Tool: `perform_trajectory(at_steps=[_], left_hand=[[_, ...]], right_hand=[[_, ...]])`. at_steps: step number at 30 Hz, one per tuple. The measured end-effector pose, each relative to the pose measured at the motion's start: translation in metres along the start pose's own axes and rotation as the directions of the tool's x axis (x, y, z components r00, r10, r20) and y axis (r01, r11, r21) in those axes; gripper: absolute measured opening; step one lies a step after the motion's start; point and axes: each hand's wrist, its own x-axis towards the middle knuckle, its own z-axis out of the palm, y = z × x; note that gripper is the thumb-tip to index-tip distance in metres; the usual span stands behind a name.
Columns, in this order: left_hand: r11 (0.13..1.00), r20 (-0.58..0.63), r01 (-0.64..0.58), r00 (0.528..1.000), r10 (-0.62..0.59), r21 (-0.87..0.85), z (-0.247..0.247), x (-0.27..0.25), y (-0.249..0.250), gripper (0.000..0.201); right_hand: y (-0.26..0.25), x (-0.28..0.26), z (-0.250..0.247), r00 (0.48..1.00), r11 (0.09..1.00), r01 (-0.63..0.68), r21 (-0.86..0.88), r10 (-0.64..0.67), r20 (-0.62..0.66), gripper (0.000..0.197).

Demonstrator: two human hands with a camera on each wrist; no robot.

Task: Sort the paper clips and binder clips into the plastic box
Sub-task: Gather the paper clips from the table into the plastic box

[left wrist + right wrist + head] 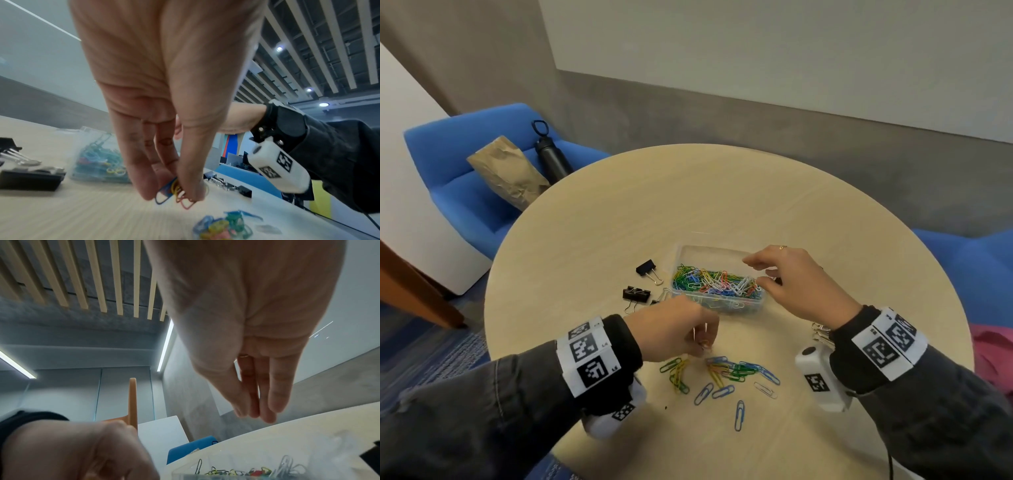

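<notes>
A clear plastic box (681,255) holding many coloured paper clips stands in the middle of the round table. My left hand (703,339) hovers just above a loose pile of coloured paper clips (726,371) near me and pinches a few paper clips (174,193), blue, yellow and red, between thumb and fingers. My right hand (763,270) hangs over the right end of the box with straight, relaxed fingers (265,404) and nothing in it. Black binder clips (637,294) lie left of the box; more binder clips (820,334) show under my right wrist.
The round wooden table (722,192) ends close to my body. A blue armchair (462,192) at the back left holds a paper bag (508,171) and a black bottle (549,152). Another blue seat (969,253) and pink cloth (993,353) lie to the right.
</notes>
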Motion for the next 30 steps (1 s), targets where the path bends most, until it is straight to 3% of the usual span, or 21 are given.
perform_trajectory(at_steps=[4, 6, 8, 11, 13, 17, 22, 27, 30], left_hand=[[0.998, -0.079, -0.027, 0.997, 0.023, -0.06, -0.02, 0.005, -0.003, 0.013], [0.998, -0.153, -0.043, 0.988, 0.036, -0.039, -0.032, 0.011, -0.002, 0.014], [1.0, -0.252, -0.027, 0.967, 0.024, -0.006, -0.043, 0.019, -0.002, 0.017], [1.0, -0.359, 0.021, 0.933, -0.025, -0.014, -0.051, 0.035, -0.005, 0.019], [0.998, -0.374, 0.065, 0.926, -0.057, 0.008, -0.052, 0.046, -0.009, 0.02], [0.992, -0.357, 0.122, 0.927, -0.114, 0.001, -0.047, 0.059, -0.019, 0.019], [0.985, -0.313, 0.174, 0.936, -0.164, 0.003, -0.042, 0.06, -0.025, 0.006], [0.982, -0.326, 0.184, 0.932, -0.159, 0.048, -0.039, 0.051, -0.027, 0.013], [0.984, -0.363, 0.159, 0.924, -0.118, 0.085, -0.038, 0.035, -0.023, 0.015]], right_hand=[[0.001, -0.015, 0.002, 0.999, 1.0, 0.011, -0.001, -0.011, -0.043, 0.022], [0.0, -0.025, 0.004, 1.0, 0.999, 0.03, -0.023, -0.03, 0.003, 0.012], [-0.003, -0.035, 0.005, 0.989, 0.997, 0.03, -0.066, -0.02, 0.144, 0.006], [-0.008, -0.049, 0.011, 0.911, 0.987, -0.005, -0.16, 0.071, 0.407, 0.019], [-0.01, -0.054, 0.017, 0.878, 0.979, -0.029, -0.203, 0.122, 0.462, 0.028], [-0.014, -0.059, 0.028, 0.846, 0.959, -0.079, -0.274, 0.21, 0.489, 0.038], [-0.015, -0.059, 0.034, 0.863, 0.964, -0.099, -0.245, 0.205, 0.462, 0.016], [-0.016, -0.062, 0.035, 0.86, 0.955, -0.029, -0.294, 0.174, 0.479, 0.005], [-0.014, -0.066, 0.037, 0.848, 0.951, 0.045, -0.307, 0.126, 0.514, 0.01]])
